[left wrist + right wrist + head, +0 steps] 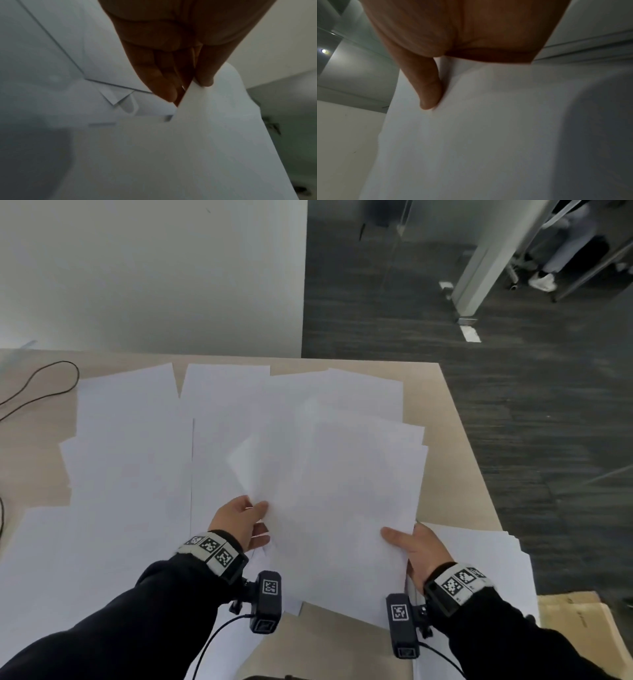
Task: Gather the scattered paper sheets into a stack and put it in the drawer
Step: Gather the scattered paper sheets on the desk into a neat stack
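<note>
A loose bundle of white paper sheets (339,501) is lifted off the table between both hands. My left hand (251,520) pinches its left edge, thumb on top and fingers beneath; the left wrist view shows the sheets (197,142) caught between thumb and fingers. My right hand (411,546) grips the near right edge with the thumb pressed on top, and the right wrist view shows that thumb on the paper (479,135). More white sheets (130,460) lie scattered over the beige table (455,460). No drawer shows.
A black cable (41,392) loops on the table's far left. A white wall stands behind the table. Dark carpet floor (513,405) lies off the right edge. A brown cardboard piece (579,621) sits at the near right, and a second pile of paper (486,563) lies under my right hand.
</note>
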{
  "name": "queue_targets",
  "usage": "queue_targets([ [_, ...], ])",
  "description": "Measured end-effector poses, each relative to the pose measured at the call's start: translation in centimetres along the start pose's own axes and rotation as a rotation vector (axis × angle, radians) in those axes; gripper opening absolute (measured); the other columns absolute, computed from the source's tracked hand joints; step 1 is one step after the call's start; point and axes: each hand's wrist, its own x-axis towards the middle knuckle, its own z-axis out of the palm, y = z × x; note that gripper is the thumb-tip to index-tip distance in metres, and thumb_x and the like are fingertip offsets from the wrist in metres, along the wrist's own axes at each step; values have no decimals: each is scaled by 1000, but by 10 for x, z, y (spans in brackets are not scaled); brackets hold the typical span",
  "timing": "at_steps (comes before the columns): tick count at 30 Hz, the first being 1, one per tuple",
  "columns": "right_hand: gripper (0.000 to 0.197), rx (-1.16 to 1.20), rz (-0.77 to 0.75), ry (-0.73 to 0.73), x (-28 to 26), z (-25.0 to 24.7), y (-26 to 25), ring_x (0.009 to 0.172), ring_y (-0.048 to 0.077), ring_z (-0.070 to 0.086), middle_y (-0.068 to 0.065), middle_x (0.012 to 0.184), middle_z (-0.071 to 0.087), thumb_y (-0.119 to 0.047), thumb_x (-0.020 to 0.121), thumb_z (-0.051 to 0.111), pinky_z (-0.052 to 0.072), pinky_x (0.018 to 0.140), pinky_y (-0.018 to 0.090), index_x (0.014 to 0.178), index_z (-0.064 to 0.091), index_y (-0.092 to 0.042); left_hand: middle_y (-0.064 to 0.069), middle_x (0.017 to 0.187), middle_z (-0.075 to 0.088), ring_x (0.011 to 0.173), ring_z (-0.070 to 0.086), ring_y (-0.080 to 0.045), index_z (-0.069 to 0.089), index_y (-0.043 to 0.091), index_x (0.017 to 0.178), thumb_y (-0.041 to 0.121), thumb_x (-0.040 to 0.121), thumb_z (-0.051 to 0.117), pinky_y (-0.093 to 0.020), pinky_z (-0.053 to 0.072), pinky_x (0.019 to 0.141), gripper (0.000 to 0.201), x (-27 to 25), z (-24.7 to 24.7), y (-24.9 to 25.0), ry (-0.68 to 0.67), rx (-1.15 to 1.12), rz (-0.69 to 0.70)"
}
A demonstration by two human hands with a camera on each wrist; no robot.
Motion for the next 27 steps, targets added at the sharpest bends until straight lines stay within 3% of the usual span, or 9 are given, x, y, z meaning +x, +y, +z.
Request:
queue_targets([
  [3, 26, -36, -6, -1, 5, -9, 4, 99, 36, 69, 13, 105, 74, -1, 84, 68, 52, 92, 51, 108, 67, -9, -14, 93, 68, 69, 68, -26, 59, 7, 96, 14, 97, 58, -32, 56, 56, 7, 2, -15, -4, 53, 14, -35],
  [6, 28, -113, 0, 13, 9, -13, 5, 98, 37, 70, 14, 102, 75, -1, 82, 70, 52, 92, 53, 110, 67, -7, -15, 95, 69, 73, 68, -29, 60, 10, 107, 13, 97, 56, -36, 58, 58, 11, 4, -31, -6, 54, 217, -63],
  [11, 25, -239, 27, -69, 11, 2, 2, 82, 21, 71, 6, 95, 73, 3, 84, 67, 57, 63, 24, 108, 65, -6, -23, 100, 70, 91, 70, -40, 61, 15, 103, 16, 97, 54, -43, 61, 67, 10, 1, -30, -1, -34, 493, -80],
  [15, 22, -254, 47, -127, 16, 23, 4, 76, 16, 67, 3, 90, 70, 7, 85, 64, 54, 56, 18, 97, 64, -12, -19, 90, 70, 76, 68, -32, 62, 15, 102, 23, 97, 54, -42, 62, 69, 12, -2, -10, -1, -118, 616, -42],
  [17, 23, -295, 39, -147, 19, 35, 5, 79, 16, 67, 4, 94, 71, 6, 85, 64, 55, 64, 22, 97, 64, -14, -15, 85, 70, 70, 65, -25, 62, 14, 102, 27, 97, 54, -40, 60, 70, 16, -3, 0, -2, -153, 669, -13],
  [20, 28, -388, -24, -144, 25, 48, 4, 87, 16, 67, 2, 100, 71, 3, 86, 63, 53, 78, 26, 104, 61, -19, -11, 94, 72, 77, 69, -27, 61, 19, 100, 36, 93, 58, -37, 59, 69, 18, -3, 5, 0, -186, 737, 36],
  [23, 30, -368, -67, -97, 33, 54, -7, 95, 23, 69, 5, 105, 72, 3, 86, 61, 54, 88, 35, 105, 64, -20, -6, 92, 69, 76, 66, -22, 62, 21, 101, 36, 87, 67, -38, 57, 71, 21, 4, 0, 3, -106, 696, 125],
  [25, 29, -234, -65, -66, 38, 54, -17, 97, 28, 69, 8, 106, 73, 3, 87, 61, 55, 90, 43, 107, 65, -17, 0, 98, 63, 81, 62, -15, 60, 23, 111, 34, 83, 74, -28, 52, 70, 33, 12, -7, 5, 9, 598, 214],
  [27, 28, -117, -58, -65, 42, 54, -28, 100, 32, 69, 11, 107, 73, 3, 89, 61, 53, 91, 49, 108, 65, -16, 5, 111, 57, 94, 60, -13, 51, 31, 126, 35, 79, 79, -26, 49, 75, 54, 19, -13, 7, 24, 434, 227],
])
